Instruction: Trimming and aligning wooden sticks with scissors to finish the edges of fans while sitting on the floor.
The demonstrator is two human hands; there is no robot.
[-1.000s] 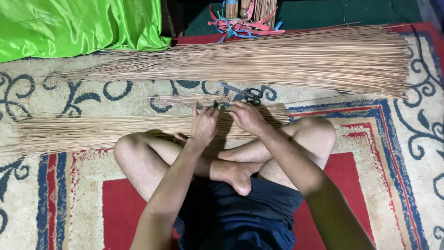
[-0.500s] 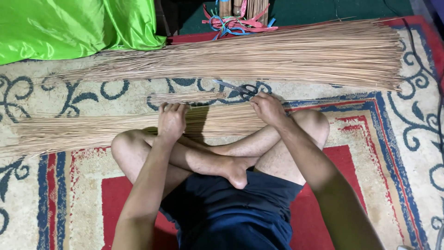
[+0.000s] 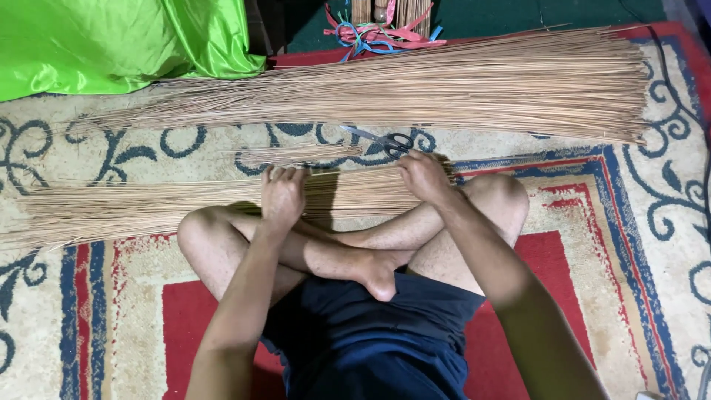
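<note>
both hands on the near stick bundle (image 3: 185,204), which lies across the rug (image 3: 637,244) just past the crossed shins. left hand (image 3: 282,196) clenched over its middle, right hand (image 3: 422,176) gripping the thick end. thin tips fan out to the frame's left edge. scissors (image 3: 385,138) lie just beyond the right hand, beside a small loose tuft (image 3: 296,155). big bundle (image 3: 415,89) further back spans nearly the full width — bare rug between the two bundles on the left, green cloth (image 3: 111,41) at top left
</note>
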